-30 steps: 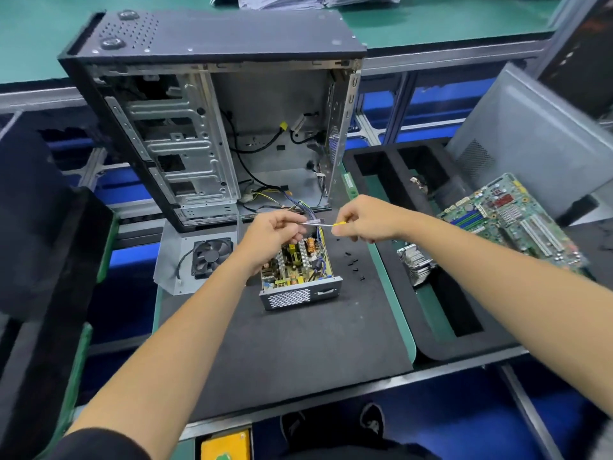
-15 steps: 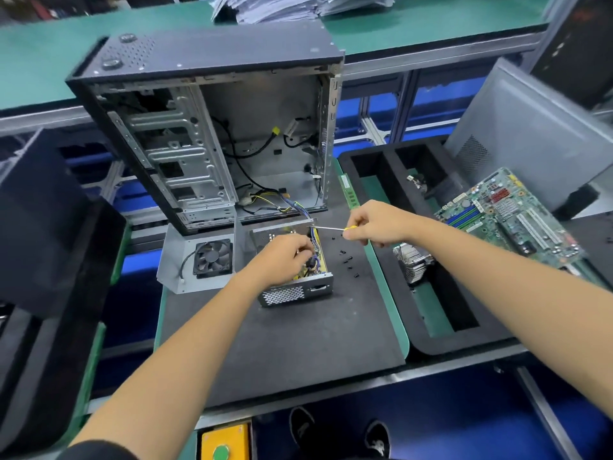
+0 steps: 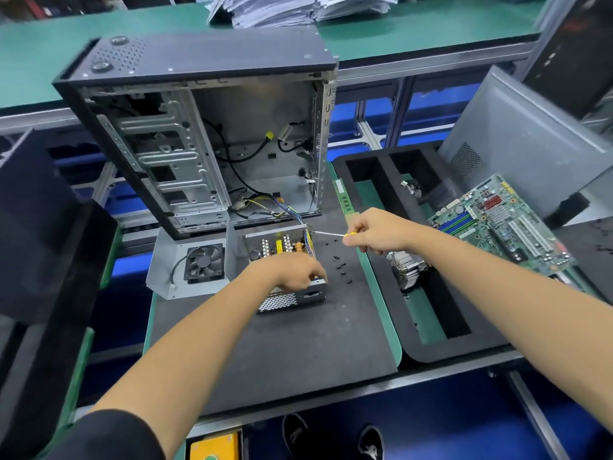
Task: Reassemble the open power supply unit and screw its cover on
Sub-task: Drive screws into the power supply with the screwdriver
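Note:
The open power supply unit lies on the black mat, its circuit board and coils exposed, coloured wires running into the computer case. My left hand grips the unit's near right top edge with curled fingers. My right hand holds a yellow-handled screwdriver, its thin shaft pointing left to the unit's far right corner. The grey metal cover with a black fan lies flat just left of the unit. Several small black screws are scattered on the mat right of the unit.
An open computer case stands upright behind the unit. A black foam tray on the right holds a heatsink and a motherboard. A grey side panel leans at the far right. A memory stick lies beside the case.
My left hand left the screwdriver tip and dropped onto the unit's near right edge. My right hand stayed holding the screwdriver, whose tip now sits at the unit's far right corner.

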